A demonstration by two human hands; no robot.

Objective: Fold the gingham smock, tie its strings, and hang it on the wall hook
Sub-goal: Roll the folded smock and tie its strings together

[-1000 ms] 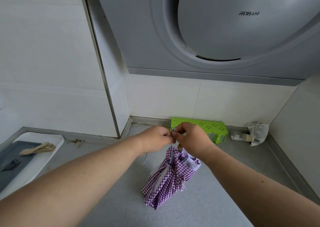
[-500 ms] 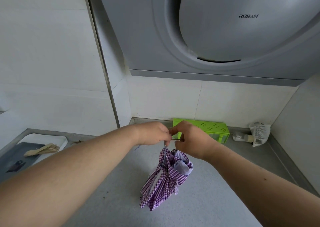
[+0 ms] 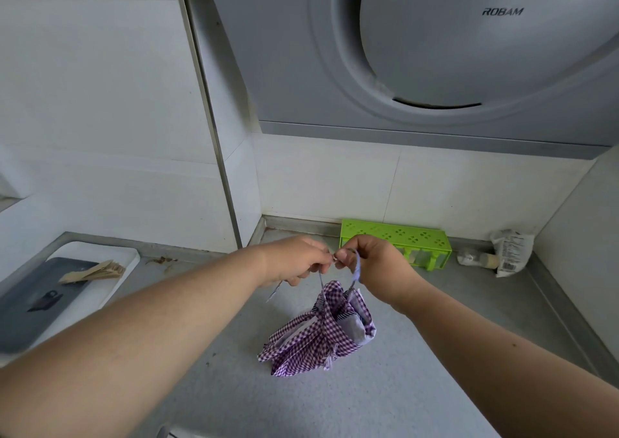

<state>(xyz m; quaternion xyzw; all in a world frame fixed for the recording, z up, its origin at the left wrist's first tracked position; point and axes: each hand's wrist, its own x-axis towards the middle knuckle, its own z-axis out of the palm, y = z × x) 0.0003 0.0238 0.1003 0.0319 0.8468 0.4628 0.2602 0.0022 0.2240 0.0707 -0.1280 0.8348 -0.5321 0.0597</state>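
Item: gingham smock (image 3: 321,332), purple-and-white check, folded into a bundle, hanging from its strings (image 3: 357,268) above the grey worktop (image 3: 418,354).
Left hand (image 3: 296,263): grip pinching one string.
Right hand (image 3: 371,267): grip pinching the other string, which loops over its fingers.
The hands meet fingertip to fingertip.
Behind: green perforated box (image 3: 395,238) at the wall; range hood (image 3: 435,52) overhead.

The word "ROBAM" stood in dark letters on the grey range hood (image 3: 435,52), upper right on its round panel. The print on the packet (image 3: 510,251), below the hood's right end, was too small to read.
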